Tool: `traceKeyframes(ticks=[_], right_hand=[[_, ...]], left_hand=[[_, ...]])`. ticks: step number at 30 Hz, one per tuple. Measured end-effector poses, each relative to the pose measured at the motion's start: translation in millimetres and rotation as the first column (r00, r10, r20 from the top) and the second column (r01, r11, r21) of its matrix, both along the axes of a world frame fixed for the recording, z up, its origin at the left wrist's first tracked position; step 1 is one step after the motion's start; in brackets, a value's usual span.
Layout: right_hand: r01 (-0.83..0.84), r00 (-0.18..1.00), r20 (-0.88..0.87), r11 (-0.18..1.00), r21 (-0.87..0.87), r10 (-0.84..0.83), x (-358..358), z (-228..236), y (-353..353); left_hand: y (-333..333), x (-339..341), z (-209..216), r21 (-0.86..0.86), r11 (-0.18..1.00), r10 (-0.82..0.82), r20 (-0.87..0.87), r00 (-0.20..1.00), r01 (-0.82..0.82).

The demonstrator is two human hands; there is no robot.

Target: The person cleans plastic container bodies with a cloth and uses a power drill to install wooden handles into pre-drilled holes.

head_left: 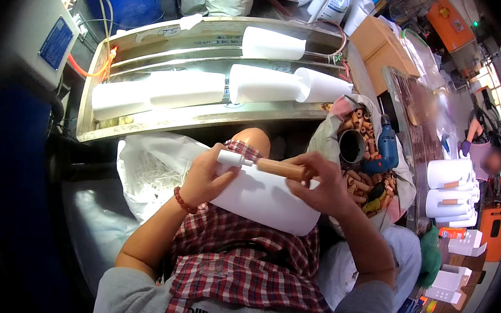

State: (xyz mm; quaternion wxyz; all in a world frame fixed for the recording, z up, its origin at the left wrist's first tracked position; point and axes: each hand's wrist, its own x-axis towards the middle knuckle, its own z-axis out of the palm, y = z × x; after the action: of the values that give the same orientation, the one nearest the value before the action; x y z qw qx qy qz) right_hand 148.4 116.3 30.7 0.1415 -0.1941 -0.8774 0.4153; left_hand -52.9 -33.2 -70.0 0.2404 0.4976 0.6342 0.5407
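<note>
Across my lap lies a large white plastic vessel (267, 202). A short white knob-like stub (229, 159) stands beside its upper side, and my left hand (205, 176) is closed round it. My right hand (326, 185) grips the far end of a brown wooden handle (279, 169) between thumb and fingers. The handle's other end meets the thin pin coming out of the white stub, in line with it. How the stub joins the vessel is hidden by my left hand.
Ahead, a shallow wooden trough (165, 117) holds several white vessels (262, 85). Right of my knee, an open sack (329, 133) contains many wooden handles, a dark cup (352, 145) and a blue power drill (387, 146). A bag of white scraps (158, 176) lies left. Finished-looking vessels (448, 198) stand right, near another person.
</note>
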Motion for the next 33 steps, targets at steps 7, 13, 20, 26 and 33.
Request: traceKeyframes(ticks=[7,13,20,26,33], right_hand=[[-0.174,0.983,0.13,0.876,0.449,0.129,-24.4,-22.9,-9.4],[-0.254,0.967,0.2,0.552,0.794,0.157,-33.8,-30.4,-10.3],[-0.333,0.933,0.3,0.787,0.519,0.197,-41.6,-25.5,-11.6],[-0.264,0.889,0.294,0.917,-0.3,0.352,-45.3,-24.8,-4.9],[-0.362,0.932,0.252,0.609,0.706,0.262,-51.4,-30.3,-18.7]], left_hand=[[-6.0,-3.4,3.4,-0.071,0.997,0.018,-0.093,0.996,-0.025],[-6.2,-4.3,-0.4,-0.115,0.993,-0.031,-0.036,0.999,0.027],[-9.3,-1.4,4.9,-0.052,0.998,0.026,-0.154,0.988,-0.034],[-15.4,0.1,-5.3,0.021,1.0,0.002,-0.207,0.978,0.002],[-14.2,2.1,-4.7,0.02,0.999,0.047,-0.15,0.988,-0.044]])
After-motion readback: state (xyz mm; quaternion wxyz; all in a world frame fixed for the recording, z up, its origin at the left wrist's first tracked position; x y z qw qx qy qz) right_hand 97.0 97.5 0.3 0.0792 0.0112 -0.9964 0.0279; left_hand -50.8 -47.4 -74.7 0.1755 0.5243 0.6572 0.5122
